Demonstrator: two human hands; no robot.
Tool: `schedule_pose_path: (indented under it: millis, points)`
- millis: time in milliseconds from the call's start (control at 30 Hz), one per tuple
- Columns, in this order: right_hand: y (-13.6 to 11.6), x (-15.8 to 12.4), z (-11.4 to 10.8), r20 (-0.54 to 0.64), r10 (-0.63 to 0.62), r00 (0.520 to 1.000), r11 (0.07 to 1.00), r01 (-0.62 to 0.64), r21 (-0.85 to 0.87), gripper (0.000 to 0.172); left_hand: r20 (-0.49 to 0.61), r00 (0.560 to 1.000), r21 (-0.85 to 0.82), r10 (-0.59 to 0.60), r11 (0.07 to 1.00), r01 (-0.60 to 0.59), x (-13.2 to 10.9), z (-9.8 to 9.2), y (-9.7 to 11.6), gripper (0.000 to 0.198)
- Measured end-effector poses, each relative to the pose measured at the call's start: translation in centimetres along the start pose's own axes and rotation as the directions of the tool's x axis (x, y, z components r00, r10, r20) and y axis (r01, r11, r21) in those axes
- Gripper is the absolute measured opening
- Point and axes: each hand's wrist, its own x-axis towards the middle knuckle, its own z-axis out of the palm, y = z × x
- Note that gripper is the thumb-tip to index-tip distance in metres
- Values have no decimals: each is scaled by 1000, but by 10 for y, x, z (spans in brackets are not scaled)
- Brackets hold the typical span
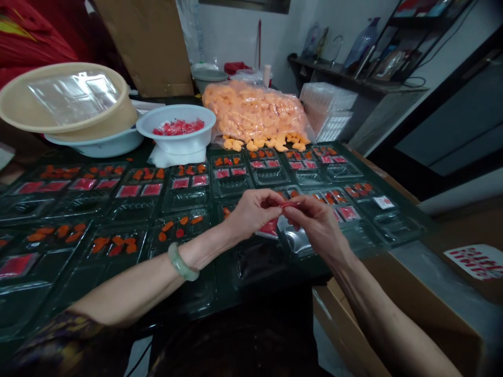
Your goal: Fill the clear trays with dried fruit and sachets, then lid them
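Note:
My left hand (253, 212) and my right hand (318, 225) meet above black plastic blister trays (184, 193), and their fingertips pinch a small red piece (285, 206) between them. Its exact shape is hidden by my fingers. A pale green bangle (183, 262) circles my left wrist. Under my hands lies a tray holding a red packet (269, 228) and a shiny clear blister (294, 235). Other tray compartments hold orange pieces (173, 225) and red packets (188, 181). A white bowl (176, 128) of red pieces and a clear bag of orange pieces (255, 112) stand beyond the trays.
A beige tub (66, 99) rests tilted on a pale blue basin (94, 146) at back left. Stacked clear trays (326, 110) stand at back right, below a cluttered shelf (353, 78). An open cardboard box (393, 314) sits beyond the table's lower right edge.

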Motion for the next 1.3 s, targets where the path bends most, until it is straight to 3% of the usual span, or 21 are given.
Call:
schedule_pose_path:
  millis: [67,133,200,300,400,467,567,667,700,767,833,900,1000,1067,1100,1167,1233,1300]
  points:
    - [2,3,-2,-35,-23,999,999,24,41,19,-46,994,-6,98,995,-99,5,5,-6,10]
    - [0,7,-8,-13,-42,999,998,43,51,19,-51,995,-66,87,994,-91,9,5,-9,15]
    - [-4,10,-15,79,-38,996,999,37,14,19,12,999,-172,-49,984,51,12,1,-9,18]
    - [-11,13,-24,260,26,965,996,-2,-91,17,121,957,-244,-266,926,288,13,-7,-5,20]
    - [-16,13,-26,334,72,940,989,-23,-149,17,131,934,-209,-331,912,352,12,-11,-3,21]
    - [-16,13,-25,311,68,948,980,-5,-199,19,86,955,-152,-285,943,295,14,-9,-7,18]
    - [-10,15,-24,222,27,975,955,41,-295,21,-12,997,28,-80,996,80,19,-5,-18,11]
    - [2,21,-29,128,40,991,943,5,-332,21,-118,986,206,122,974,-96,27,-4,-26,11]
    - [7,24,-32,117,54,992,939,-11,-343,20,-168,977,196,132,976,-98,29,-6,-26,12]
    - [17,32,-36,148,86,985,915,-19,-402,17,-234,972,48,15,999,-4,32,-12,-24,14]
    - [28,39,-36,198,127,972,861,-9,-509,15,-193,967,-159,-168,978,138,32,-19,-20,14]
    - [39,43,-33,175,162,971,740,-2,-672,13,-130,953,-288,-275,930,229,30,-25,-17,13]
    - [50,42,-26,44,85,995,452,1,-892,9,-160,931,-358,-328,898,255,25,-25,-15,13]
    - [49,37,-21,-12,-42,999,344,3,-939,7,-199,923,-353,-329,903,245,22,-19,-16,12]
    - [45,33,-19,-30,-107,994,369,12,-929,7,-212,925,-341,-314,911,230,21,-16,-17,12]
    - [31,25,-11,-50,-174,983,567,59,-821,11,-246,934,-310,-260,934,178,20,-10,-19,10]
    - [13,15,0,-16,-114,993,812,84,-577,20,-308,933,-280,-188,955,100,19,-4,-21,9]
    - [-1,9,13,51,5,999,952,11,-306,26,-365,925,-226,-101,974,17,18,-1,-20,7]
